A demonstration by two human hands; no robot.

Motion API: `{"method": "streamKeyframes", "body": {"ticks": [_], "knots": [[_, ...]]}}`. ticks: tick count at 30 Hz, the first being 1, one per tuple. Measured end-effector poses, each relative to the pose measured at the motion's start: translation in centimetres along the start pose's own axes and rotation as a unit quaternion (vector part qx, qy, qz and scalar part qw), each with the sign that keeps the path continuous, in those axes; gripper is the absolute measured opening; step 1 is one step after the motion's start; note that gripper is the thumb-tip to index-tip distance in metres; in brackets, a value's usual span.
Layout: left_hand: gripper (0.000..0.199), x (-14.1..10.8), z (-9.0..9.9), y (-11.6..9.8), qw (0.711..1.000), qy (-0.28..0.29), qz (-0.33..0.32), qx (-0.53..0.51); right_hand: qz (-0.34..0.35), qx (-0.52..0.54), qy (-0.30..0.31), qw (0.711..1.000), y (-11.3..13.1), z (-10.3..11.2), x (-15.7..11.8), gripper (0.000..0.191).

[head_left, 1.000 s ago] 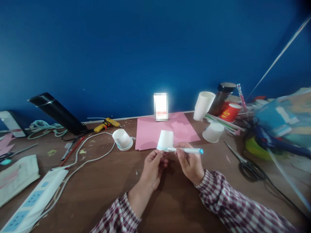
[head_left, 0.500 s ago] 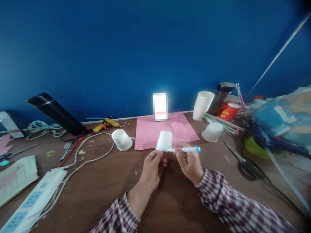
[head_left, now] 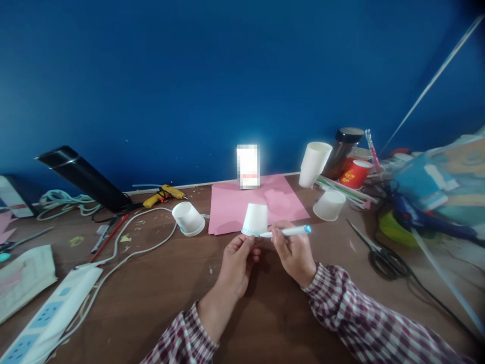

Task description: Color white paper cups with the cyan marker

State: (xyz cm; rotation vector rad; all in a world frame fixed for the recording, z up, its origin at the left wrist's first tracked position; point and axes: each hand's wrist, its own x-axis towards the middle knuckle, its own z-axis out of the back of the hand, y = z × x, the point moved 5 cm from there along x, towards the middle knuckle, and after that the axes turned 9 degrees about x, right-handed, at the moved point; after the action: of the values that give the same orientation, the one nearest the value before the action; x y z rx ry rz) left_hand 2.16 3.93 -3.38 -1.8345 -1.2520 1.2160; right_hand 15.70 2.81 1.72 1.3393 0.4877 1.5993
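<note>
Between the fingers of my left hand point(head_left: 238, 260) is the rim of a white paper cup point(head_left: 255, 217), held upside down with a blue pattern along its lower edge. My right hand point(head_left: 293, 253) grips a white and blue marker point(head_left: 291, 231), its tip at the cup's patterned edge. Behind the cup lies pink paper point(head_left: 223, 207). To the left, a second white cup point(head_left: 187, 218) with blue marks rests tilted on the table. Another white cup point(head_left: 329, 205) stands upside down to the right.
Black-handled scissors point(head_left: 386, 260), stacked white cups point(head_left: 313, 162), a red cup point(head_left: 355, 174) and a dark jar point(head_left: 343, 151) are on the right. On the left are a power strip point(head_left: 49, 313), cables, a black bottle point(head_left: 83, 177) and a yellow glue gun point(head_left: 164, 194).
The view has shifted slightly. The marker's back end is tilted a little higher, and its tip remains at the cup's lower edge. Both hands keep their holds.
</note>
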Motion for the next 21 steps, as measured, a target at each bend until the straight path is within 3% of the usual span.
{"method": "streamKeyframes", "body": {"ticks": [12, 21], "knots": [[0.028, -0.04, 0.0, 0.1, 1.0, -0.002, 0.004, 0.006, 0.026, -0.039, -0.038, 0.998, 0.03, 0.64, 0.35, 0.02], [0.028, 0.02, 0.17, 0.11, 1.0, -0.019, 0.011, -0.013, 0.008, -0.018, -0.007, 1.0, -0.07, 0.28, 0.3, 0.021]]}}
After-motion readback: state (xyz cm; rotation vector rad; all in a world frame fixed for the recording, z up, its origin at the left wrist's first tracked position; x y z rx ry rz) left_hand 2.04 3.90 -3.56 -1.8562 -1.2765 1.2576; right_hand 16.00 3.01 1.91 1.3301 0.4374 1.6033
